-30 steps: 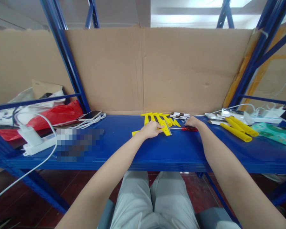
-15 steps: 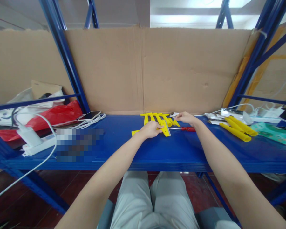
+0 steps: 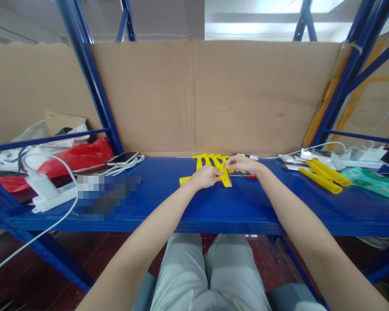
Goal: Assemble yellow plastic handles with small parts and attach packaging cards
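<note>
My left hand is closed on a yellow scraper with a pale metal strip along its right edge. The scraper's wide head lies slanted on the blue shelf, and its handle runs left under my hand. Over the scraper's upper end is my right hand, its fingers pinched together; whatever is between the fingertips is too small to make out. Behind my hands, several more yellow scrapers lie in a row. A screwdriver with a red handle is partly hidden under my right hand and wrist.
Yellow tubes and silvery packets lie on the right, beside a green packet. A white power strip, cables and a red bag are at left. Cardboard stands behind the blue shelf.
My right hand has moved left, from beside the small pieces behind the screwdriver to the scraper's upper end. My left hand keeps its hold on the scraper.
</note>
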The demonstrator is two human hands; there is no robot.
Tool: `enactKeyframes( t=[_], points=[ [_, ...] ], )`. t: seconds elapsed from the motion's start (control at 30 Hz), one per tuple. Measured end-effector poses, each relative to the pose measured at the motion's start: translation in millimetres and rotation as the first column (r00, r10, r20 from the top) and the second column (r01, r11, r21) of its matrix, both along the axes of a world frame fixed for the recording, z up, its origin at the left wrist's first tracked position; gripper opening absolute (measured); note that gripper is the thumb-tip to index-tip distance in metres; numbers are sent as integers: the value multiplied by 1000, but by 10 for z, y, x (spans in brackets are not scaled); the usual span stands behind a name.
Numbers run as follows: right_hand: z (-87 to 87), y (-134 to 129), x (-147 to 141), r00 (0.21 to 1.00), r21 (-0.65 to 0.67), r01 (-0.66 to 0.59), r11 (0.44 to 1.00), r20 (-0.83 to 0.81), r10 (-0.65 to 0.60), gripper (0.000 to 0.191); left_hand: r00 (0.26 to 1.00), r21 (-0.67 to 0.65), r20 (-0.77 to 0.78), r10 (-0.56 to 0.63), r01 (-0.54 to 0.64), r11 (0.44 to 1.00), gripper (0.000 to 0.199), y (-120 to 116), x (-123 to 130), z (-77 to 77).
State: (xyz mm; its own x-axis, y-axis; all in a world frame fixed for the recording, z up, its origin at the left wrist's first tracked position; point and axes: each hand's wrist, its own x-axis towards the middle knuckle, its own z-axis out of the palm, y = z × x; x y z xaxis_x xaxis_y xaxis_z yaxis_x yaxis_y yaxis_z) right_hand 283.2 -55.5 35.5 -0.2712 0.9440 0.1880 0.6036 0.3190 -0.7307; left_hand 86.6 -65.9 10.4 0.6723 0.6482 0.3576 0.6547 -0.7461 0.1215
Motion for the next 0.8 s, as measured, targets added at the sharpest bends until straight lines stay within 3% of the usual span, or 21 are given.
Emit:
enactKeyframes(
  t=[0.37,0.8],
  points=[
    [-8,30,-133,995,58,31,998,95,-37,14,1000,10,13,9,-9,1000,30,17,9,-26],
    [18,-51,-199,969,124,52,991,233,-80,14,1000,21,-3,-6,6,1000,32,22,18,-41]
  ],
)
